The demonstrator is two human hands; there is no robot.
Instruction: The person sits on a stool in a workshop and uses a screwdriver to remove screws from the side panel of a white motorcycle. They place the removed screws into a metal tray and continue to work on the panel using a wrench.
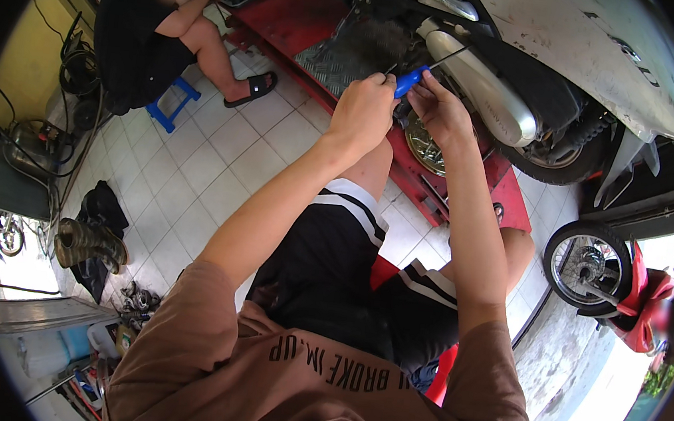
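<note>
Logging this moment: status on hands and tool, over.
Left hand, right hand: both on blue-handled tool. Shaft pointing up-right. Silver cover behind shaft, contact unclear.

Both arms extend forward from the shoulders and converge, the left forearm [287, 182] slanting inward across the midline while the right forearm [480, 223] runs more nearly straight ahead. The left hand [366, 109] presents its back to the viewer with the fingers curled into a firm grip, whereas the right hand [447, 117], just beside it, turns its palm inward, the foremost digits gathered at their tips and the remaining fingers loosely bent. Below, the bare knees are flexed and parted, the right lying outside its forearm.
</note>
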